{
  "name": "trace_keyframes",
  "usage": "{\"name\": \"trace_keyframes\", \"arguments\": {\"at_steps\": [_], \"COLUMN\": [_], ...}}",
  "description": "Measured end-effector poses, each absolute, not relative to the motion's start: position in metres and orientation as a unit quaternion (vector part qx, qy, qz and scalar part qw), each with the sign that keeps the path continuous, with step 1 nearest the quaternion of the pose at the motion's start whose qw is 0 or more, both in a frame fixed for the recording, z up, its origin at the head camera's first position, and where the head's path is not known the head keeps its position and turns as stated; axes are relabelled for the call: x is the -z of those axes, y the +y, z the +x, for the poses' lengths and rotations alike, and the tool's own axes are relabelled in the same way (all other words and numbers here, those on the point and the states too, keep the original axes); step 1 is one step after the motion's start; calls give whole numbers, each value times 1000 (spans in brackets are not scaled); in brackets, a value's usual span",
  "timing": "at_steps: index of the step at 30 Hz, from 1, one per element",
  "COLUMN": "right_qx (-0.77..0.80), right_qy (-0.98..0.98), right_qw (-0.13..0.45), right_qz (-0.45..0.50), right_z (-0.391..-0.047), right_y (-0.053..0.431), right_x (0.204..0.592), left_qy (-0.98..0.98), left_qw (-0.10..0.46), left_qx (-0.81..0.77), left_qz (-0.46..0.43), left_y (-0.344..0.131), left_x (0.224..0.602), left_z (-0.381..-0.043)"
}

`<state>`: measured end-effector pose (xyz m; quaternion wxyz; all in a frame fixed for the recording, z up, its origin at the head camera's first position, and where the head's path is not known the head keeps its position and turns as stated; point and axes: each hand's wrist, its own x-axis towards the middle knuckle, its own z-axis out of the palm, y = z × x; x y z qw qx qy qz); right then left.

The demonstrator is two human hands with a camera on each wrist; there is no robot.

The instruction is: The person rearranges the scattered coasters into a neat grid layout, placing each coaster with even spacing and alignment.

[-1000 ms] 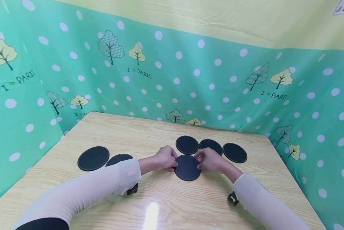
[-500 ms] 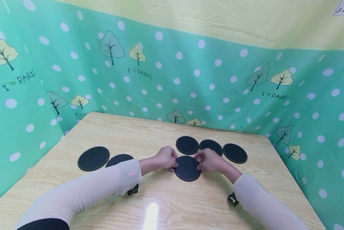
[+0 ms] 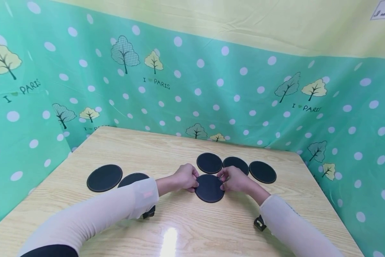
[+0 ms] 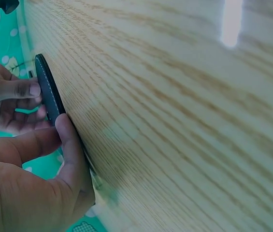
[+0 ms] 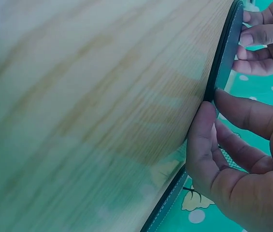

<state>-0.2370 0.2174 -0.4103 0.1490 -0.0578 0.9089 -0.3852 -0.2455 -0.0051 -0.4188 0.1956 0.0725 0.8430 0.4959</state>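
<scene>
A round black coaster with a light stitched edge lies between my two hands on the wooden table. My left hand pinches its left edge between thumb and fingers. Opposite, my right hand pinches the right edge; in the right wrist view its thumb and index finger meet at the rim. Just behind lies a second coaster, its near edge close to the held one. Another coaster is partly hidden by my right hand, and one more coaster sits to its right.
On the left of the table lie a coaster and a further coaster, half covered by my left sleeve. A patterned green curtain hangs around the back and sides. Black wrist devices sit below both forearms.
</scene>
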Motion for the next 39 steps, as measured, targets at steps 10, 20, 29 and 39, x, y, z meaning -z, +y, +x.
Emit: {"name": "trace_keyframes", "arguments": {"at_steps": [10, 20, 29, 39], "right_qx": [374, 402, 393, 427], "right_qy": [914, 900, 900, 881], "right_qw": [136, 148, 145, 156], "right_qz": [-77, -84, -119, -130], "right_z": [-237, -238, -245, -251], "right_y": [219, 219, 204, 176], "right_x": [408, 400, 391, 386], "left_qy": [832, 816, 828, 839], "left_qw": [199, 209, 191, 184], "left_qx": [-512, -534, -521, -510], "left_qz": [75, 77, 83, 49], "left_y": [-10, -22, -50, -92], "left_x": [420, 411, 409, 403], "left_z": [-246, -250, -257, -255]}}
